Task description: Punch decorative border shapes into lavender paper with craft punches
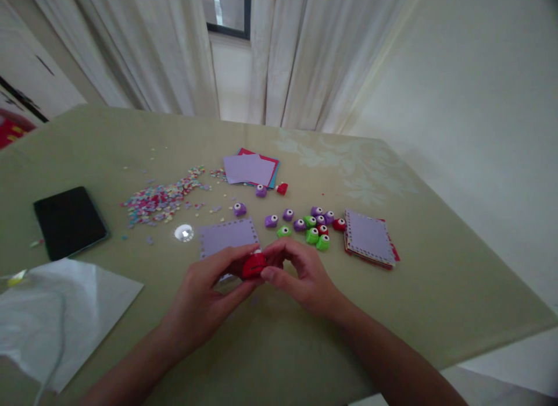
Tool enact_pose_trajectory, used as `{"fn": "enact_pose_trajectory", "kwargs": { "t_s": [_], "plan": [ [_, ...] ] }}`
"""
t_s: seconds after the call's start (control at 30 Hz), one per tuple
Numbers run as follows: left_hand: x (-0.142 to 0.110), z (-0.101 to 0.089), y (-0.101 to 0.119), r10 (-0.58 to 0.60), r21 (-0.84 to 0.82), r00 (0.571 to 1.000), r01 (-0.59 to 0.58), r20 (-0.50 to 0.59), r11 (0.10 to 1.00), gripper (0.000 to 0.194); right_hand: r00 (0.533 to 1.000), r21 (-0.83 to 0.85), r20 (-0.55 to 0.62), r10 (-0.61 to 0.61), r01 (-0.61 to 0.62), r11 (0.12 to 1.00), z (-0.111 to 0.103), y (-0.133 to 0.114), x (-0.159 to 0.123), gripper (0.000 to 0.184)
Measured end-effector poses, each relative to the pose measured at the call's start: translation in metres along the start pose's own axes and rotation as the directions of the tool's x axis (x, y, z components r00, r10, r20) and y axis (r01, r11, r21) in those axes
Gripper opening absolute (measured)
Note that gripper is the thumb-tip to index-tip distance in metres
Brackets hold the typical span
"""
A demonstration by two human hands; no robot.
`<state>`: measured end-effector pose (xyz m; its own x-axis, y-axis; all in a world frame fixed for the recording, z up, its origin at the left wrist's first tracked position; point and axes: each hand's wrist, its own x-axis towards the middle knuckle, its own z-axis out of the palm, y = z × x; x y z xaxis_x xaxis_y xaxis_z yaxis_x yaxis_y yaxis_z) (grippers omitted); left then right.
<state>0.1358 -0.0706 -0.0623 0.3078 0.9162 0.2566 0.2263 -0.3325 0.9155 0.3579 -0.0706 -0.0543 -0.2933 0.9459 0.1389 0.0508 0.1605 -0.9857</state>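
Near the table's front middle, my left hand (209, 289) and my right hand (300, 272) both grip a small red craft paper punch (254, 265) between thumb and fingers. Its white top button pokes up at the back. Behind and partly under the left fingers lies a sheet of purple paper (229, 234) with small holes punched along its edges. Beyond my right hand sits a cluster of similar punches in purple, green (312, 236) and red, each with a white and dark button. A few purple punches (271, 221) stand apart from the cluster.
Edge-punched cards (370, 238) are stacked at the right. Plain coloured sheets (250, 168) lie farther back. Loose confetti (161, 201) is heaped at the left, near a dark tablet (70, 223), a shiny clear disc (183, 232) and a white sheet (82, 307) with a cable over it.
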Motion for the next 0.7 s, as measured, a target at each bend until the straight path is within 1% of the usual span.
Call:
{"fn": "enact_pose_trajectory", "kwargs": {
  "t_s": [0.07, 0.13, 0.3, 0.4, 0.47, 0.57, 0.63, 0.7],
  "plan": [
    [0.002, 0.002, 0.001, -0.027, -0.005, 1.0, 0.027, -0.003, 1.0, 0.036, 1.0, -0.058, -0.002, 0.017, -0.017, 0.998, -0.002, 0.0, 0.001, 0.025],
    [0.004, 0.004, 0.002, -0.048, 0.008, 0.999, 0.048, 0.005, 0.999, 0.035, 1.0, -0.132, -0.004, 0.008, -0.008, 0.991, -0.002, 0.0, 0.002, 0.023],
    [0.007, 0.006, 0.005, -0.048, 0.095, 0.999, 0.047, 0.011, 0.994, 0.025, 0.997, -0.345, 0.007, -0.072, 0.07, 0.936, -0.001, 0.001, 0.005, 0.025],
    [0.007, 0.004, 0.007, -0.053, 0.128, 0.998, 0.056, -0.027, 0.99, 0.026, 0.991, -0.415, -0.035, -0.127, 0.101, 0.904, -0.005, 0.001, 0.009, 0.029],
    [0.007, 0.002, 0.008, -0.067, 0.134, 0.995, 0.077, -0.076, 0.988, 0.031, 0.982, -0.429, -0.098, -0.163, 0.106, 0.897, -0.011, 0.0, 0.011, 0.03],
    [0.008, 0.0, 0.008, -0.087, 0.096, 0.99, 0.097, -0.107, 0.991, 0.034, 0.975, -0.395, -0.171, -0.139, 0.062, 0.917, -0.019, -0.004, 0.013, 0.027],
    [0.007, 0.0, 0.007, -0.086, 0.064, 0.992, 0.093, -0.096, 0.994, 0.033, 0.983, -0.344, -0.164, -0.082, 0.021, 0.939, -0.019, -0.005, 0.013, 0.027],
    [0.006, 0.002, 0.003, -0.043, 0.084, 0.996, 0.049, -0.075, 0.995, 0.028, 0.994, -0.274, -0.109, -0.016, -0.015, 0.962, -0.013, -0.003, 0.012, 0.03]
  ]
}}
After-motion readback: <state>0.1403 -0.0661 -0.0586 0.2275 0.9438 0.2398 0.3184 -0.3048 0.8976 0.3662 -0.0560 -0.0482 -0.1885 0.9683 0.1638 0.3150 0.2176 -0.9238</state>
